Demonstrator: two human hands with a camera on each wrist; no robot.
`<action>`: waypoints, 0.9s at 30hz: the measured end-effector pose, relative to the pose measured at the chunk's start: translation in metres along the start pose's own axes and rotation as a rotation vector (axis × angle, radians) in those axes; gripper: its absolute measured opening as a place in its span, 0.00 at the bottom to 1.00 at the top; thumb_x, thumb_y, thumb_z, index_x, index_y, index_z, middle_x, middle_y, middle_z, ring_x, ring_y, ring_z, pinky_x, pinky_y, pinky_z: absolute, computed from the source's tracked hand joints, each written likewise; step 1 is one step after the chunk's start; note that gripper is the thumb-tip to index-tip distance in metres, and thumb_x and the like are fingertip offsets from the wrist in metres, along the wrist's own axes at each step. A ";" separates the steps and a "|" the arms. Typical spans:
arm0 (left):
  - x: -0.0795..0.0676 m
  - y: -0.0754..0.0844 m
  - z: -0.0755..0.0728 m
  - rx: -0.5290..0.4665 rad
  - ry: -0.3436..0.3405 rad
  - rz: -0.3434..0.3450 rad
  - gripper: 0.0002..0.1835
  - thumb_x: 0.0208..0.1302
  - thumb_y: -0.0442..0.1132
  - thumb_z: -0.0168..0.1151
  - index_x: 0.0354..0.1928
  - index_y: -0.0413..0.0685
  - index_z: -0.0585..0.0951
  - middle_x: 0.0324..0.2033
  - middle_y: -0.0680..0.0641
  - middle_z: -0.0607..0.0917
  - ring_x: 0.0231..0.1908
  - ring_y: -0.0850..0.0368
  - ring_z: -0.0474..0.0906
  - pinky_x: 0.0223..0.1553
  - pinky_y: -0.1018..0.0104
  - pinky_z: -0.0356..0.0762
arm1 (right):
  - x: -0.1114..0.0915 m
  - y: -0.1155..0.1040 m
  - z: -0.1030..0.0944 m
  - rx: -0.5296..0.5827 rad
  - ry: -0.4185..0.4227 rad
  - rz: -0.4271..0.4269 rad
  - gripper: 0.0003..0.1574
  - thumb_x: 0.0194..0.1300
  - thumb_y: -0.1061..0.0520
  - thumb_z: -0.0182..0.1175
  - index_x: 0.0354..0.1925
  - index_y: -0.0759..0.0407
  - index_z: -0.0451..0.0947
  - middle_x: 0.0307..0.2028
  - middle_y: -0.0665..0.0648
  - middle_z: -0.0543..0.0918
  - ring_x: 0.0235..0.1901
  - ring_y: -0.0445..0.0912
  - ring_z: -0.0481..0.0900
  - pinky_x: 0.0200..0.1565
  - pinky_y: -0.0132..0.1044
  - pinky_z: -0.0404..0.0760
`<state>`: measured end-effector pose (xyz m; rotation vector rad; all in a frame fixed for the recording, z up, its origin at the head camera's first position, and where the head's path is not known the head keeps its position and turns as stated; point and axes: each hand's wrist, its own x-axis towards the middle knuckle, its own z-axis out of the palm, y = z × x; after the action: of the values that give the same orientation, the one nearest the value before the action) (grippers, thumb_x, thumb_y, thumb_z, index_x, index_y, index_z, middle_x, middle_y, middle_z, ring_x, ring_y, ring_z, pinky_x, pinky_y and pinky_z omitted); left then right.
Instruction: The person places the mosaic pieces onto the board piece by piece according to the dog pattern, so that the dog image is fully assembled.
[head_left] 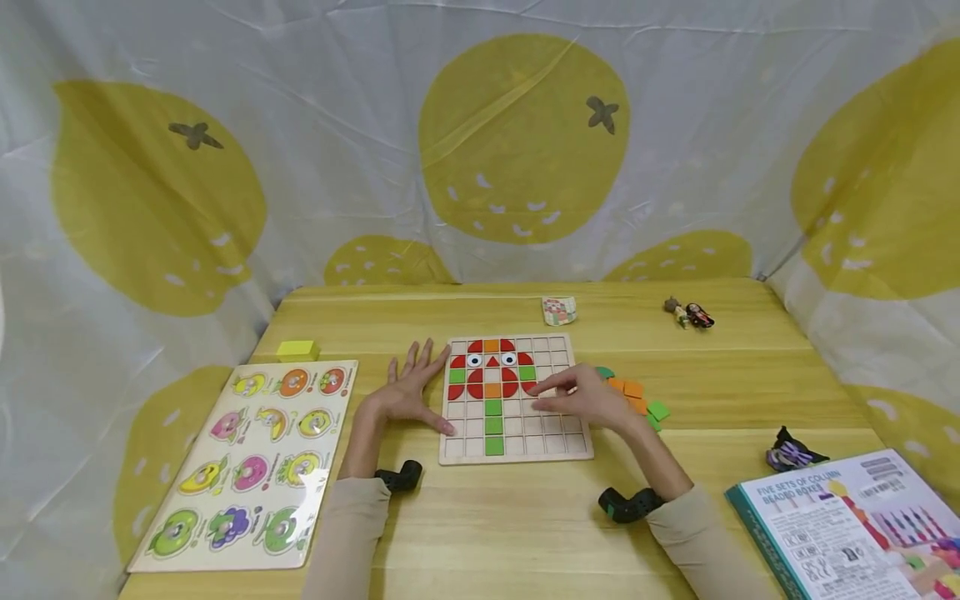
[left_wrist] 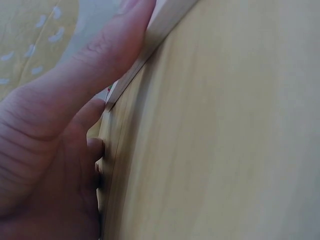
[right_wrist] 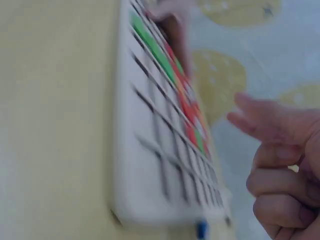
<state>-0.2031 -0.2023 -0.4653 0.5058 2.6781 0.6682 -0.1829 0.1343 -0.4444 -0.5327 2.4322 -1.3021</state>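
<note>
A square wooden grid board [head_left: 551, 446] lies mid-table, bearing a pattern of red, green and orange tiles with two eye tiles. My left hand [head_left: 407, 392] is spread at its left side, the thumb resting on the lower left edge and a fingertip at the upper left. In the left wrist view, the thumb presses along the board's rim [left_wrist: 160, 30]. Over the board's right half, my right hand [head_left: 588, 396] has its index fingertip beside a red curved tile [head_left: 529, 387]. The right wrist view shows nothing between its thumb and index finger; the other fingers are curled in.
Loose orange tiles [head_left: 633, 389] and green tiles [head_left: 658, 410] lie right of the board, partly behind my right hand. A fruit puzzle board [head_left: 247, 433] and yellow block [head_left: 297, 350] sit left. Behind are a small picture card [head_left: 558, 311] and figurines [head_left: 688, 313]; a box [head_left: 847, 517] lies front right.
</note>
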 end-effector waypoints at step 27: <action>0.000 -0.001 0.002 -0.010 0.006 0.014 0.74 0.32 0.64 0.79 0.77 0.58 0.41 0.76 0.38 0.31 0.74 0.37 0.21 0.67 0.29 0.20 | -0.022 0.063 -0.082 -0.142 0.144 0.248 0.16 0.58 0.55 0.69 0.43 0.63 0.83 0.15 0.48 0.65 0.16 0.40 0.61 0.22 0.33 0.66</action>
<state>-0.2026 -0.2026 -0.4672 0.5209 2.6782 0.6876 -0.2117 0.2355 -0.4518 -0.1676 2.6226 -1.1060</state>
